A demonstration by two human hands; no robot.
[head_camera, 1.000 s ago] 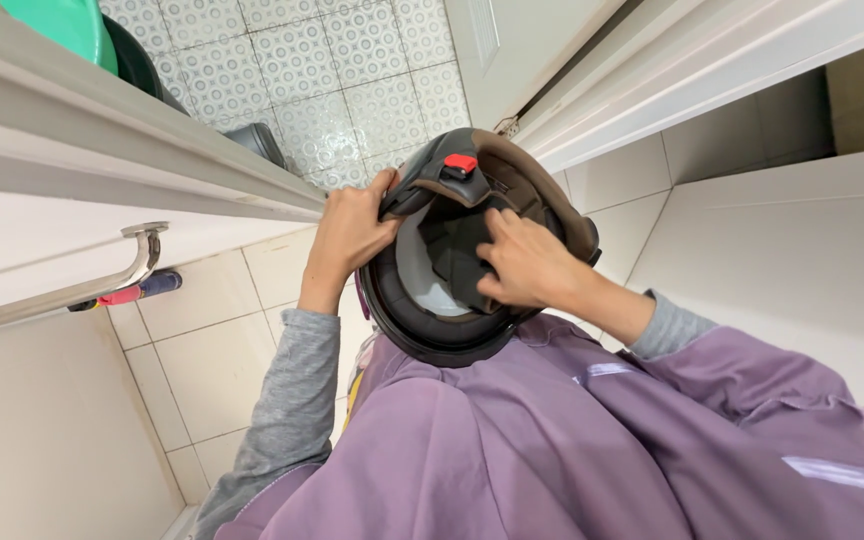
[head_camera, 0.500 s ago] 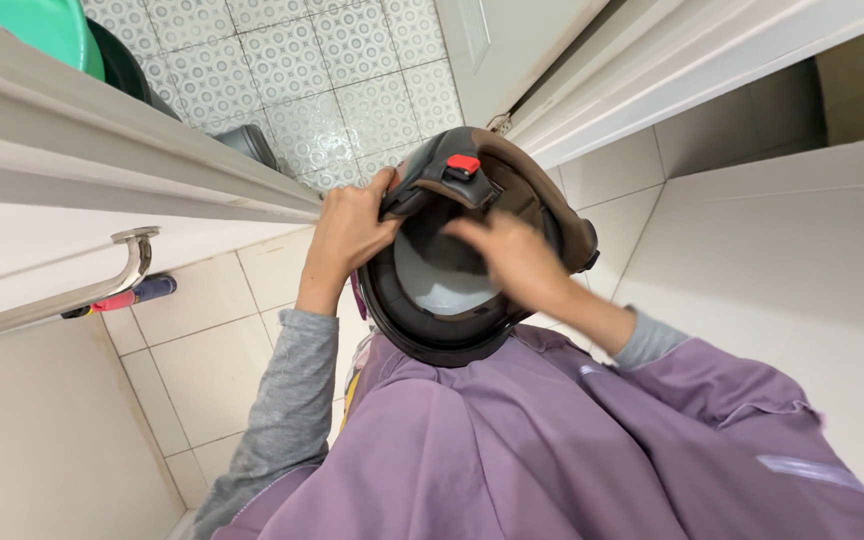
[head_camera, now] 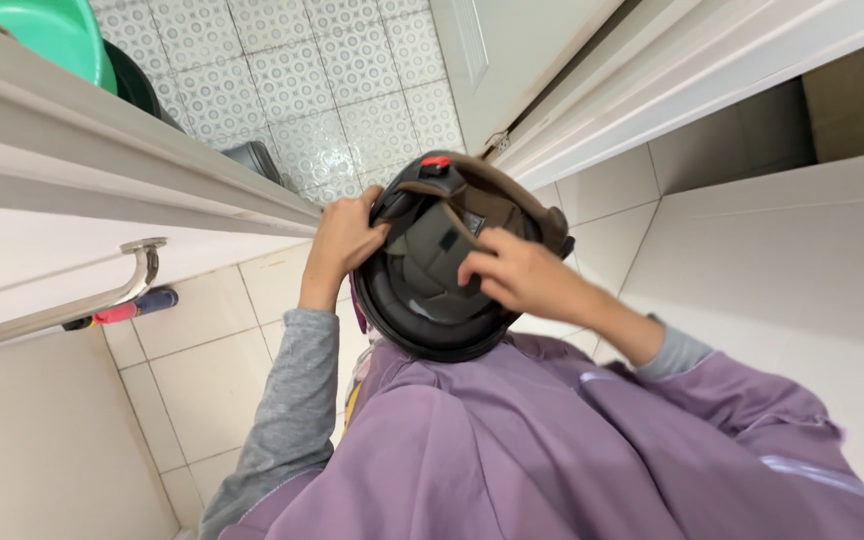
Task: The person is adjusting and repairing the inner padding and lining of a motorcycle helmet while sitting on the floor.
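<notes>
Tiled floor and white door frames surround us; we hold a dark helmet [head_camera: 452,260] upside down over our purple apron [head_camera: 552,450]. Left hand [head_camera: 344,240] grips the rim, right hand [head_camera: 512,275] has loosely curled fingers on the inner padding. Likely a rigid, moderately heavy shell with soft liner; the rim seems the best hold. Since earlier frames, our right hand has slid to the right of the opening.

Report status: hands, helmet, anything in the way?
Left hand grips helmet rim. Right hand fingers on inner padding. Nothing blocking.
</notes>
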